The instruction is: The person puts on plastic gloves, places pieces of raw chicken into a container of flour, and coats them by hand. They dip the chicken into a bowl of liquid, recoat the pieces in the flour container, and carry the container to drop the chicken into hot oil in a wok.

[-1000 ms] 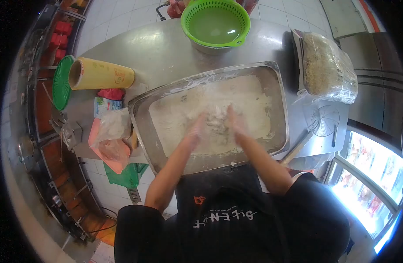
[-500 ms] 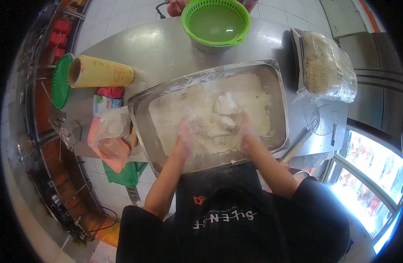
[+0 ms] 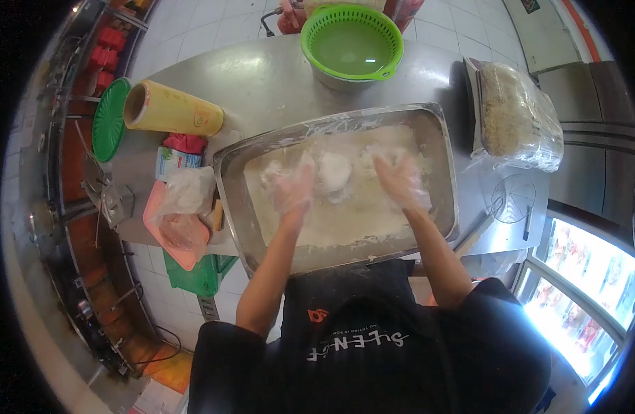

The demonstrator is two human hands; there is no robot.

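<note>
Inside the steel pan [image 3: 439, 148], left hand [image 3: 294, 188] and right hand [image 3: 404, 183], both floured and open, either side of a white-coated lump [image 3: 335, 171] on loose flour [image 3: 331, 224]. Just left of pan, clear plastic bag [image 3: 186, 192] over pink tray [image 3: 154, 203]; right, wire skimmer [image 3: 514, 200]. Beyond pan, green colander [image 3: 390, 69].

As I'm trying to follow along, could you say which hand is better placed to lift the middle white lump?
Probably the left hand; it is closer to the white lump than the right hand.
</note>
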